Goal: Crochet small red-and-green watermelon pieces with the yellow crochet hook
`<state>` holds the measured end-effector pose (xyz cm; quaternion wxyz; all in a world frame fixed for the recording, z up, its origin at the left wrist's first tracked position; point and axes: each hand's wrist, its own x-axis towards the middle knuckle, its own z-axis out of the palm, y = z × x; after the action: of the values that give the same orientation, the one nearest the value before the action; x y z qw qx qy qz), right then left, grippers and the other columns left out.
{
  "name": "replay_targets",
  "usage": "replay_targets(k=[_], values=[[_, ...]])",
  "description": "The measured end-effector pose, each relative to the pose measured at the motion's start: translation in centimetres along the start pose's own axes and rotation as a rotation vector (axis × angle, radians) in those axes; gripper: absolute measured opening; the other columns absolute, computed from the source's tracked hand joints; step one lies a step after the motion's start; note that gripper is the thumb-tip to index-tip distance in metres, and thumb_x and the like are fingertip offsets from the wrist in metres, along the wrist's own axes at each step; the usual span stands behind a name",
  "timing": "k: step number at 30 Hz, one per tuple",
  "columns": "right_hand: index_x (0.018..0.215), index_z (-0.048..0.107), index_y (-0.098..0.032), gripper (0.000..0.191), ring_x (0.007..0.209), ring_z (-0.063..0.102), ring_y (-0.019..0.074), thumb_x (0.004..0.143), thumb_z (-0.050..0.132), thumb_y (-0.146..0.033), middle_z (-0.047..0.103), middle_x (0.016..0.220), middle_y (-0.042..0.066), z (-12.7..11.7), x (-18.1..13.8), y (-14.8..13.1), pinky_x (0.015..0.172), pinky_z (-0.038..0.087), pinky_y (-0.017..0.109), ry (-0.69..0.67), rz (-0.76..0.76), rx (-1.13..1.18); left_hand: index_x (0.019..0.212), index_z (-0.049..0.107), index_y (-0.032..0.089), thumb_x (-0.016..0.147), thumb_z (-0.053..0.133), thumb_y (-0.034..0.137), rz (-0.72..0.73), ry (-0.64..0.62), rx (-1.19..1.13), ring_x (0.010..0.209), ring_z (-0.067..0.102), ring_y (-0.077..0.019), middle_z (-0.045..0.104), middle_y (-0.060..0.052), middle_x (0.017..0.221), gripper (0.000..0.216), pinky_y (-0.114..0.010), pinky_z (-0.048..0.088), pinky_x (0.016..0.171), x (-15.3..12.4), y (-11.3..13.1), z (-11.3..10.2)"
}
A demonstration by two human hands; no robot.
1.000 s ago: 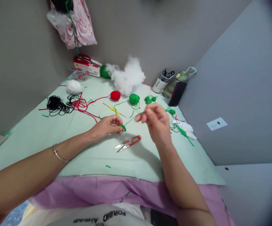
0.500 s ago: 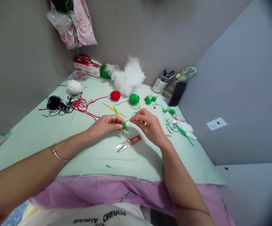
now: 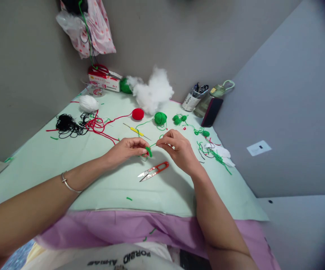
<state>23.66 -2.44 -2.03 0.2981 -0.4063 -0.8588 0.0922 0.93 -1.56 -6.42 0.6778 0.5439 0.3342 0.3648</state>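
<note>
In the middle of the head view, my left hand [image 3: 133,147] pinches a small green crocheted piece [image 3: 149,151] with a bit of red at its edge. Close by on the right, my right hand [image 3: 176,148] has thumb and fingers pressed together on a thin needle, mostly hidden by the fingers. A taut strand of green yarn [image 3: 153,144] runs between the piece and my right fingertips. Below the hands lie orange-handled thread snips [image 3: 154,171], blades pointing left. Beyond my left hand rests a yellow-gripped crochet hook [image 3: 136,131].
Behind the hands are a red yarn ball [image 3: 137,114], a green yarn ball [image 3: 160,119] and white stuffing [image 3: 154,92]. Tangled black yarn [image 3: 66,125] and a white ball [image 3: 88,103] lie left. Yarn scraps [image 3: 218,157], a phone [image 3: 212,112] and a pen cup [image 3: 191,101] are right.
The pale needle shaft that showed between the piece and my right fingers has come away from the piece; green yarn spans there now. My right hand shifted very slightly right.
</note>
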Motion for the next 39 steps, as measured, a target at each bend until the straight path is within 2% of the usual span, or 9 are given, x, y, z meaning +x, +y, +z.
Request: replay_targets(k=[8,13,18,21,26,28,31,35,39], values=[[0.094,0.073,-0.024,0.015,0.085,0.057,0.0173,0.096,0.061,-0.016,0.060,0.087,0.004,0.6,0.0,-0.2,0.074,0.046,0.031,-0.043,-0.022,0.037,0.088,0.072,0.017,0.078,0.078,0.031,-0.003,-0.029,0.016,0.080,0.066,-0.0155,0.073,-0.002,0.083,0.018,-0.033,0.050,0.086,-0.1,0.3,0.2],[0.096,0.072,-0.025,0.014,0.076,0.059,0.0139,0.094,0.061,-0.016,0.063,0.088,0.002,1.2,0.0,-0.4,0.070,0.047,0.027,-0.037,0.095,0.130,0.090,0.068,0.017,0.079,0.078,0.033,-0.007,-0.044,-0.021,0.076,0.066,-0.0144,0.071,0.000,0.082,0.021,-0.032,0.051,0.083,-0.2,0.4,0.4],[0.119,0.063,-0.025,0.025,0.081,0.066,0.0139,0.100,0.049,-0.018,0.070,0.097,0.003,2.0,-0.2,-1.0,0.076,0.052,0.027,-0.031,0.111,0.233,0.087,0.062,0.017,0.078,0.080,0.033,-0.016,-0.005,-0.068,0.073,0.066,-0.0136,0.068,0.002,0.078,0.025,-0.031,0.051,0.081,-0.1,0.1,0.5],[0.126,0.059,-0.026,0.028,0.086,0.067,0.0149,0.102,0.047,-0.022,0.071,0.100,0.005,2.5,-0.3,-1.4,0.078,0.052,0.027,-0.063,0.040,0.154,0.086,0.063,0.017,0.076,0.081,0.034,-0.013,0.022,-0.076,0.073,0.066,-0.0142,0.067,0.002,0.076,0.028,-0.031,0.050,0.080,0.0,0.0,0.5],[0.106,0.067,-0.023,0.022,0.078,0.064,0.0139,0.102,0.046,-0.020,0.070,0.098,0.007,3.0,-0.5,-1.5,0.066,0.046,0.025,-0.112,-0.060,-0.072,0.084,0.065,0.015,0.074,0.082,0.035,-0.052,0.029,-0.059,0.073,0.065,-0.0142,0.067,0.001,0.080,0.028,-0.031,0.050,0.079,0.1,-0.1,0.4],[0.103,0.068,-0.023,0.020,0.078,0.063,0.0128,0.102,0.048,-0.021,0.070,0.106,0.008,2.9,-0.5,-1.9,0.065,0.046,0.025,-0.064,-0.060,-0.026,0.083,0.065,0.015,0.073,0.082,0.035,-0.045,0.009,-0.047,0.073,0.064,-0.0139,0.066,0.001,0.079,0.028,-0.030,0.049,0.077,0.1,-0.2,0.4],[0.100,0.065,-0.023,0.014,0.073,0.064,0.0112,0.100,0.052,-0.028,0.069,0.112,0.008,2.2,-0.2,-2.7,0.063,0.049,0.025,0.039,0.031,0.341,0.083,0.065,0.015,0.074,0.081,0.033,-0.030,0.002,-0.021,0.074,0.062,-0.0142,0.065,0.001,0.078,0.026,-0.029,0.048,0.075,0.2,-0.3,0.5],[0.096,0.053,-0.024,0.016,0.061,0.066,0.0133,0.099,0.053,-0.039,0.068,0.079,0.000,0.6,0.2,-3.0,0.058,0.054,0.027,0.024,0.252,0.846,0.086,0.064,0.015,0.076,0.079,0.032,-0.051,0.007,0.013,0.073,0.062,-0.0137,0.068,-0.001,0.080,0.024,-0.028,0.047,0.075,0.2,-0.2,0.5],[0.094,0.048,-0.026,0.018,0.075,0.071,0.0176,0.099,0.050,-0.043,0.049,0.064,-0.005,-0.7,0.7,-1.4,0.078,0.058,0.036,0.398,0.260,0.794,0.086,0.064,0.016,0.075,0.080,0.030,-0.074,0.023,0.008,0.066,0.063,-0.0132,0.069,0.000,0.076,0.024,-0.029,0.048,0.072,0.0,0.1,0.2]])
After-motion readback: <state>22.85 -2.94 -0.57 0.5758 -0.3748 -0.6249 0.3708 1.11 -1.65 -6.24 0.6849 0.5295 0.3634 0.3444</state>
